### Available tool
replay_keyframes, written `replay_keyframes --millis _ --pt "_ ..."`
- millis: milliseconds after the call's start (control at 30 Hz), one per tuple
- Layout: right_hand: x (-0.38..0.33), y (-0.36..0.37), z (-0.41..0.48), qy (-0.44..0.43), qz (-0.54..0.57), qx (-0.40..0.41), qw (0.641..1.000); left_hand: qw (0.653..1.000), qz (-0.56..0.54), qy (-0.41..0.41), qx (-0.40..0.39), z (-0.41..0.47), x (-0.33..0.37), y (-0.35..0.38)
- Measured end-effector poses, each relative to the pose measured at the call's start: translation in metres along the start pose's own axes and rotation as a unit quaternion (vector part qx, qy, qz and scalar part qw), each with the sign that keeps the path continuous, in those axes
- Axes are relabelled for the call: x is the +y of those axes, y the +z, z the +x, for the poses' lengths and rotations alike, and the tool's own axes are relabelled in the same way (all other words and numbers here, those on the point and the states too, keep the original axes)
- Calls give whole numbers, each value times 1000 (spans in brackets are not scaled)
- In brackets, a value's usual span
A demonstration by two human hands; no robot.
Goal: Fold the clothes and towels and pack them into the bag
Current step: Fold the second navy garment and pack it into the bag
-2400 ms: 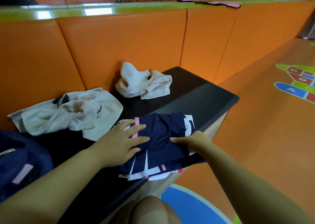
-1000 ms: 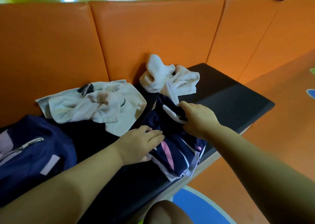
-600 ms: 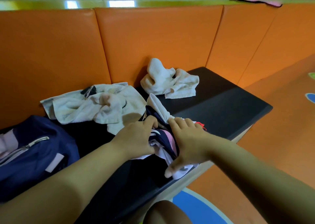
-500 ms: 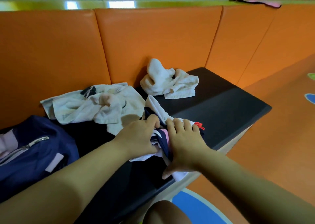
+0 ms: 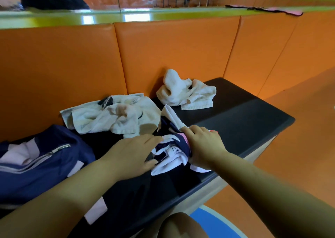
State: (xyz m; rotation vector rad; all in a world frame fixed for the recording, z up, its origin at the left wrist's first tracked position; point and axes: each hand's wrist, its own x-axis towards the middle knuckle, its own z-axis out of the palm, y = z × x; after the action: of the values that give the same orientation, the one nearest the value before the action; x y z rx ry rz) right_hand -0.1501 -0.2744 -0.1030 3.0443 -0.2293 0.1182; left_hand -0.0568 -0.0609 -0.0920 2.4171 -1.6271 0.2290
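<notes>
Two-handed hold on the navy garment with white and pink stripes, bunched into a loose roll near the front edge of the black worktop. Right grip wrapped over the roll's right side, fingers curled across the top, thumb tucked beneath; left grip laid flat and relaxed, straight fingertips touching the roll's left edge, clasping nothing. Looks thin, light and slippery, probably a sports fabric: no stiffness at all, likely to spring open or slide out of its folds once released. Best taken from both ends of the roll at once, or pinched through all layers at the thick middle, never by the loose white flap sticking up behind. Light enough for one grip, probably, but would need the second to keep the layers together. Waiting beside: a cream towel crumpled just left of the garment, a white towel heaped farther back by the orange padding, both thicker, rougher and likelier to stay folded. At the far left, the navy bag, zip visible, opening not clear to see.
</notes>
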Motion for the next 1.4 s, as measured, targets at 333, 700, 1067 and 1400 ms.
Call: replay_keyframes --millis 333,700,1067,1400 --pt "-25 -54 0 -48 -37 20 998 974 218 51 -30 -98 -34 -67" --pt "-119 -135 -22 -140 23 183 973 969 241 -53 -13 -239 -40 -135" --pt "-243 -162 -47 -290 93 286 908 912 332 -218 -103 -355 -61 -149" --pt "-310 -137 -60 -415 45 188 889 851 305 -416 -102 -392 -63 -161"
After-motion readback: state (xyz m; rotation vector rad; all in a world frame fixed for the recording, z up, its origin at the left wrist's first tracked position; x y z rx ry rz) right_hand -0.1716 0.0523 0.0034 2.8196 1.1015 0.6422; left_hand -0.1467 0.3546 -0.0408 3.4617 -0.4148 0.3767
